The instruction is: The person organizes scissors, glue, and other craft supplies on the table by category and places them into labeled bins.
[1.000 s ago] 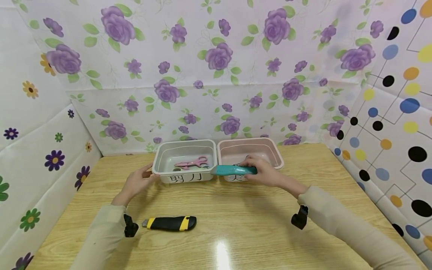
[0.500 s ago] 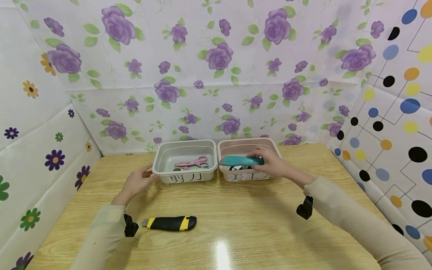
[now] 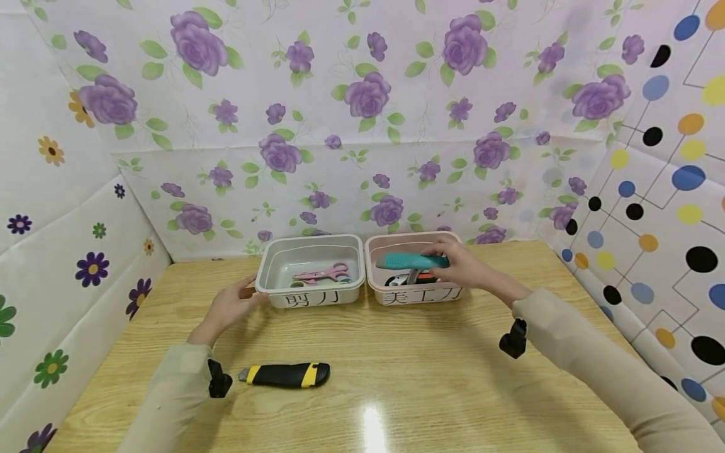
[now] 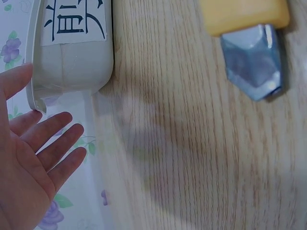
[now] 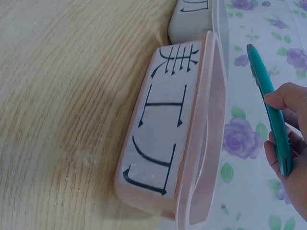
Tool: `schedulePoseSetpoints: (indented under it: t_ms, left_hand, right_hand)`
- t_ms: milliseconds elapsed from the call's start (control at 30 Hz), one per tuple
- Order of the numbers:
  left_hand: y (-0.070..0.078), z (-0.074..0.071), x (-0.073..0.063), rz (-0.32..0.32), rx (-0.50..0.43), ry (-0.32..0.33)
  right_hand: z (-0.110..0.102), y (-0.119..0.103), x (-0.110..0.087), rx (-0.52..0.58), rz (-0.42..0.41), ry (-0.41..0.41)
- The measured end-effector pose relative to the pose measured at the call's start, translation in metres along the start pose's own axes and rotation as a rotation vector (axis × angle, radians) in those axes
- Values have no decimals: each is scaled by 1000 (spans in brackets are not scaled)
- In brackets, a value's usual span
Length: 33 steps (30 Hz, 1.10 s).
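Observation:
My right hand [image 3: 463, 267] grips a teal utility knife [image 3: 404, 261] by its rear end, over the pink bin [image 3: 376, 292]. In the right wrist view the thumb presses one side of the teal utility knife [image 5: 268, 100], fingers curled on the other. Inside that bin lie a white-and-black cutter [image 3: 398, 279] and an orange-and-black one [image 3: 426, 277]. My left hand [image 3: 231, 307] touches the left end of the grey bin [image 3: 277, 299]. In the left wrist view its thumb and index fingertip meet the bin's rim [image 4: 32, 81], the other fingers loosely extended.
Pink scissors [image 3: 325, 272] and other scissors lie in the grey bin. A black-and-yellow utility knife [image 3: 283, 375] lies on the wooden table [image 3: 430, 390], near the left sleeve. Both bins carry printed labels and stand against a flowered backdrop [image 3: 340, 176].
My right hand has carried the teal utility knife rightward and back, from the gap between the bins to over the pink bin. The left hand has stayed put.

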<state>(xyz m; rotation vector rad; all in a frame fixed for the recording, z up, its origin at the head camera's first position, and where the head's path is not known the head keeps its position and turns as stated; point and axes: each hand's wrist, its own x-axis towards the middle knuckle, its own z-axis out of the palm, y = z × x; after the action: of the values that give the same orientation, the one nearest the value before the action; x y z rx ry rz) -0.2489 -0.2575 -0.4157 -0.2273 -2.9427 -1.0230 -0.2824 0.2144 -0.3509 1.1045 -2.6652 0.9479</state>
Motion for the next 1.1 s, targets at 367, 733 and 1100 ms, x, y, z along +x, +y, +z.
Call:
schedulePoseSetpoints:
  t_ms: [367, 733, 1100]
  left_hand:
    - [3, -1, 0, -3, -3, -1]
    - [3, 0, 0, -11, -27, -6]
    - [1, 1, 0, 2, -24, 11]
  right_hand:
    - [-1, 20, 2, -48, 47, -24]
    - [4, 35, 7, -61, 37, -29]
    - [13, 48, 11, -79, 64, -45]
